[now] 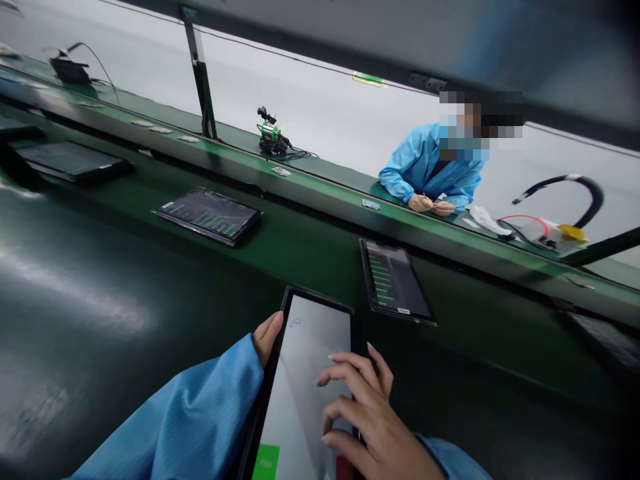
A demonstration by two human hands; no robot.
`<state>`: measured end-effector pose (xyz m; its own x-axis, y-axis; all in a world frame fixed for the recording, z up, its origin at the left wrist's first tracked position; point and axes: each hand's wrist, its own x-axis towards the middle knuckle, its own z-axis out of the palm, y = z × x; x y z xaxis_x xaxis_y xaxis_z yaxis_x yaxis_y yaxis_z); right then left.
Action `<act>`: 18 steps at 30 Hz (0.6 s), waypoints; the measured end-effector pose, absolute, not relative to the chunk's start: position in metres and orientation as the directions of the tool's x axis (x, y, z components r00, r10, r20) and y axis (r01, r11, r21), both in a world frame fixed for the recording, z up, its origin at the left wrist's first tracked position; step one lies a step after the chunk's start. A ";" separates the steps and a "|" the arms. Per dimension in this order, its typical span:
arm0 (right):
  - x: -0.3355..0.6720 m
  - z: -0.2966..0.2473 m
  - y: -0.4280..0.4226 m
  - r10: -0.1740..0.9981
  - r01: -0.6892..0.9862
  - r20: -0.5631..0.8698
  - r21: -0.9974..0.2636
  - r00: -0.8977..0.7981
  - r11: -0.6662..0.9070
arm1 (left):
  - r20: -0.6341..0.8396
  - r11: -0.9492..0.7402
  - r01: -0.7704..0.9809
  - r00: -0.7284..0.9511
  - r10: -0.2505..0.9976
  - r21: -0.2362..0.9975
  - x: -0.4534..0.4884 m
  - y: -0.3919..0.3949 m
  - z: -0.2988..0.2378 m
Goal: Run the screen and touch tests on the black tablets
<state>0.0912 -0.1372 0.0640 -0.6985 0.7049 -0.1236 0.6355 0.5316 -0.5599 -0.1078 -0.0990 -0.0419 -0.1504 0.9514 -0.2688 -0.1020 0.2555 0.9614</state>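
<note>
Grasping the tablet (295,393) along its left edge with the left hand (267,340), close in front of the body, and arching the empty right hand (370,413) over the glass, can't tell if touching. Looks flat, stiff and fairly light, probably slick and crackable, so best held by both long edges. Beyond, passing to a second tablet (400,277) on the green bench (310,263).
</note>
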 end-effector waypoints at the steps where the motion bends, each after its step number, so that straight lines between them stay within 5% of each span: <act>1: 0.096 0.066 -0.135 0.704 0.638 -0.150 -0.581 -0.694 0.506 | -0.271 0.257 -0.105 -0.155 0.950 0.961 -0.108 -0.098 -0.043; 9: 0.117 0.063 -0.128 0.713 0.526 -0.178 -0.795 -0.678 0.301 | -0.260 0.239 -0.146 -0.147 0.954 0.960 -0.107 -0.092 -0.046; 18: 0.146 0.074 -0.129 0.767 0.500 0.052 -0.729 -0.640 0.468 | -0.281 0.251 -0.186 -0.160 0.946 0.950 -0.102 -0.100 -0.024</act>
